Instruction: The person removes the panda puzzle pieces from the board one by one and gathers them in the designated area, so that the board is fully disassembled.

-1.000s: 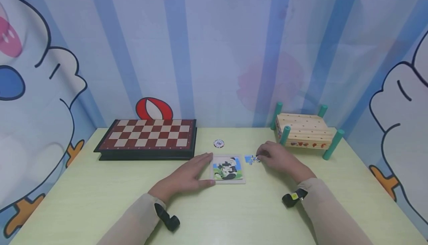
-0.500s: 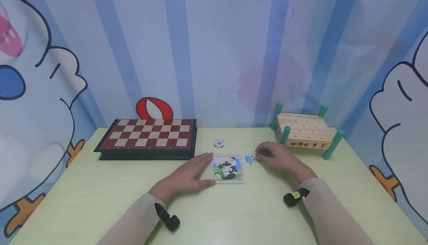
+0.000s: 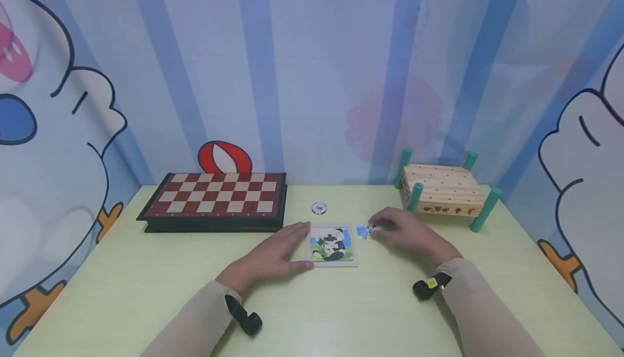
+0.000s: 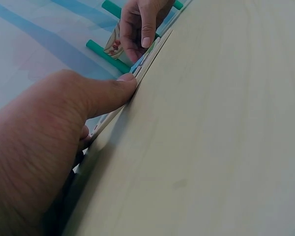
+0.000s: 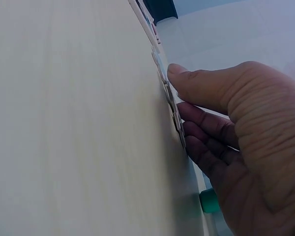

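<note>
The right hand (image 3: pixel 402 229) has edged slightly toward the panda puzzle (image 3: pixel 331 246) — fingers bent, thumb a little apart, at the loose pieces (image 3: pixel 362 231); I can't tell whether they hold any. The left hand (image 3: pixel 268 257), unmoved, rests with fingers spread at the puzzle's left side, in from the desk's (image 3: pixel 331 313) back edge. Some pieces are hidden; the desk's front edge is cut off.
</note>
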A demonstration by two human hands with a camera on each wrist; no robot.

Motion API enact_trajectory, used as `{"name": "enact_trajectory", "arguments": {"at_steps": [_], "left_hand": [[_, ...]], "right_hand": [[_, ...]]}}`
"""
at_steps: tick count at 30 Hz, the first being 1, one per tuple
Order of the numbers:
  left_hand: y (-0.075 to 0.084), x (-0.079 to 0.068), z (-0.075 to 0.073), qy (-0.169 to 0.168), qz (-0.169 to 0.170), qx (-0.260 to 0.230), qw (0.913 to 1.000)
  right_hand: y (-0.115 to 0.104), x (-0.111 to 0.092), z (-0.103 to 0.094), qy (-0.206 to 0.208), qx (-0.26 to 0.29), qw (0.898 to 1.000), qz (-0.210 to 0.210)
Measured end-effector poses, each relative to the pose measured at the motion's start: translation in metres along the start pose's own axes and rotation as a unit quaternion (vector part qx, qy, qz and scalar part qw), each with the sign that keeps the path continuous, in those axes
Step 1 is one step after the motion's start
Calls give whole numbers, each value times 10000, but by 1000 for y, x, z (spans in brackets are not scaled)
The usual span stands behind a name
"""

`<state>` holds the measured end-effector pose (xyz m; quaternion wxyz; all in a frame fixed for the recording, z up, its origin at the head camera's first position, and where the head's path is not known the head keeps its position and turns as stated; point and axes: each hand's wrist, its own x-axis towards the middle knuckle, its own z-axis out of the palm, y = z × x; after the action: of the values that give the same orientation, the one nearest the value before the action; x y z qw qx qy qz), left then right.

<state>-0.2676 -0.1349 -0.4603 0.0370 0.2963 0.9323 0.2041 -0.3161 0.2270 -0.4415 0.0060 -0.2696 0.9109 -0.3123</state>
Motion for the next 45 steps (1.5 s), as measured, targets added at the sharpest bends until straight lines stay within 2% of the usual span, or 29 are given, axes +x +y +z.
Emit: {"name": "enact_trajectory", "arguments": {"at_steps": [16,29,35,40,45], "left_hand": [[1,-2,0,35,-17,19,10000],[1,-3,0,42,-15,-25,10000],[2,-4,0,49,10,-45,10000],[1,-4,0,81,13,-44,10000],[0,-3,0,77,43,-106,9999]], "right_hand": [[-5,0,-1,-21,100,9999,123],[-14,1,1,-36,438,9988,-219],[-22,8,7,-121,544,9958,-726],[-32,19,15,-166,259,9929,-1151],[-36,32,21,-269,-56,9907,-1336]]}}
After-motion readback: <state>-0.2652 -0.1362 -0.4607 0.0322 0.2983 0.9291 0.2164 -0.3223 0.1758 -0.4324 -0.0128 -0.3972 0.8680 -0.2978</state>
